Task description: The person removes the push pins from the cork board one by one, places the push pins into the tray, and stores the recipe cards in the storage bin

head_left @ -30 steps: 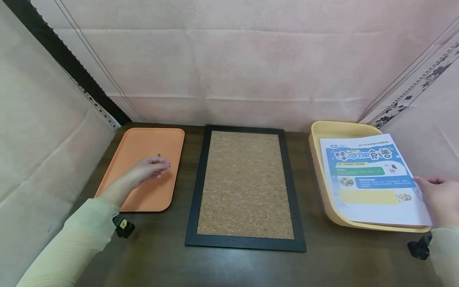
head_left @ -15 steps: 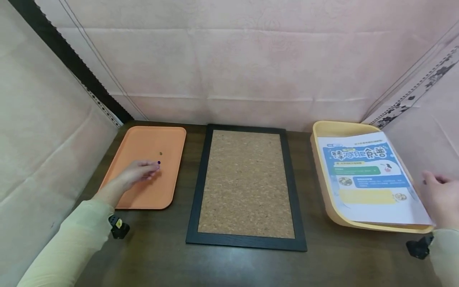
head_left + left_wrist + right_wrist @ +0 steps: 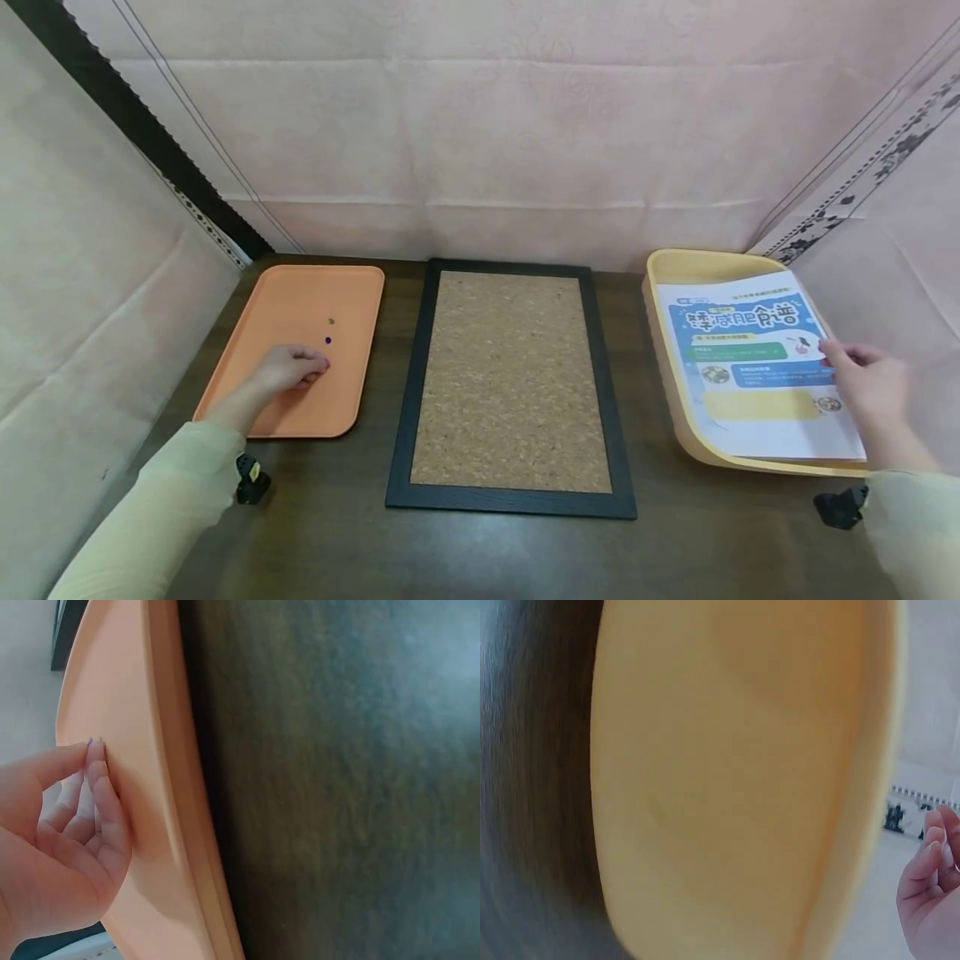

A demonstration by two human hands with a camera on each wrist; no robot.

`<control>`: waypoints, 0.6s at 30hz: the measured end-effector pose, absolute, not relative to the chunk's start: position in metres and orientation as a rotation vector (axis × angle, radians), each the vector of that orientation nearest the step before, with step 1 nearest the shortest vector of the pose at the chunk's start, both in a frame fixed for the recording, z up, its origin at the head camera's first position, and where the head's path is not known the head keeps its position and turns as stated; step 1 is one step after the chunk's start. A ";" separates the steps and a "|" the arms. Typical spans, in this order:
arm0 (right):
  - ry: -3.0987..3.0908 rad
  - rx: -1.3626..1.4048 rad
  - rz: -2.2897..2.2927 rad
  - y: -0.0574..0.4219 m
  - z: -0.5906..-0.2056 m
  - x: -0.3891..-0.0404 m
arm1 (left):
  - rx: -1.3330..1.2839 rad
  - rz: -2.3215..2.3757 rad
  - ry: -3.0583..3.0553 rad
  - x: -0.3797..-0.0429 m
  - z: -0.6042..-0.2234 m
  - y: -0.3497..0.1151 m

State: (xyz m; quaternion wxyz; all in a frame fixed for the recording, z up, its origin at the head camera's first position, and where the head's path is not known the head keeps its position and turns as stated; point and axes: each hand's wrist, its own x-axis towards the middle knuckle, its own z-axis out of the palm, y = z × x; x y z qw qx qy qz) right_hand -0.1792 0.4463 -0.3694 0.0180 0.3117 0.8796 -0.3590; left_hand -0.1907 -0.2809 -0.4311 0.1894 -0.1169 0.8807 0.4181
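Observation:
My left hand (image 3: 288, 367) is low over an orange tray (image 3: 300, 292), thumb and index fingertips together. Whether something tiny sits between them cannot be told. Just beyond the fingertips lies a small dark-blue piece (image 3: 327, 340), and past that a small brownish one (image 3: 332, 321); both are too small to identify. Near the fingertips in the left wrist view is a blue speck (image 3: 90, 740). My right hand (image 3: 870, 383) hovers over the right side of a printed sheet (image 3: 757, 417), fingers loosely curled. Nothing shows in this hand (image 3: 930, 877) in the right wrist view.
A cork board (image 3: 513, 383) with a black frame lies mid-table between the tray and a yellow basket (image 3: 697, 446) holding the sheet. Behind the brown table (image 3: 480, 558) rises a pale fabric wall (image 3: 525, 133), with more fabric on both sides.
The dark-blue piece, at my left fingertips before, now lies on the tray, and that hand has drawn back toward me. My right hand has come leftward from the sheet's edge to over it.

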 end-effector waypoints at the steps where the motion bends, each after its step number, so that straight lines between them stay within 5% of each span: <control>1: 2.738 0.927 -1.114 0.444 -0.370 -0.180 | -0.318 1.153 2.493 -0.190 -0.431 -0.280; 18: 2.905 0.464 -1.046 0.382 -0.357 -0.207 | -0.187 1.004 2.710 -0.194 -0.398 -0.268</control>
